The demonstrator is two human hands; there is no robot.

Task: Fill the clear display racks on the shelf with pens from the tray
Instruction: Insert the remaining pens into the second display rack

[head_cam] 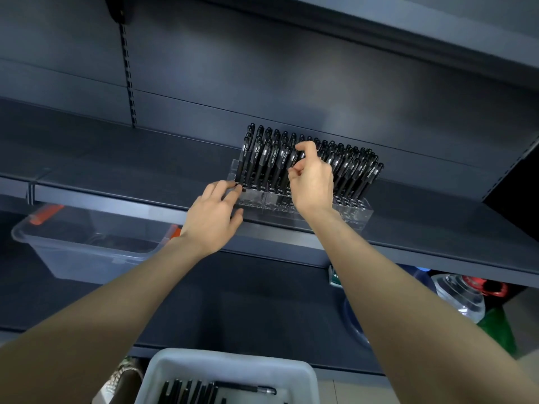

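Logging item one, clear display rack (358,209): position and fill? (Checker)

It sits on the dark shelf (116,158), near the front edge. Black pens (354,173) stand clip ends up in the rear tiers, and the front row of holes looks unfilled. I judge the job mostly done. (Stocker)

Item two, left hand (210,217)? (Checker)

At the rack's left end. The fingers (224,193) are nearly straight and laid on the end wall, with the thumb against the front face. It holds nothing. As I read it, the purpose is to brace the light acrylic so it does not slide while pens are pushed in. (Stocker)

Item three, right hand (310,182)? (Checker)

Over the rack's middle, among the standing pens. The fingers are curled, thumb tip close to a fingertip, as if seating or straightening a pen. Whether a pen is actually pinched there I cannot tell, because the hand hides the barrels behind it. (Stocker)

Item four, stock? (Checker)

A white tray (233,360) well below the rack, nearest the person, with loose pens (253,389) lying flat inside. It is likely placed there so either hand can drop straight to it for a refill. (Stocker)

Sundries? (Checker)

A clear storage bin (87,249) with orange latches, below and left of the rack. A clear bottle (458,298), below and right. (Stocker)
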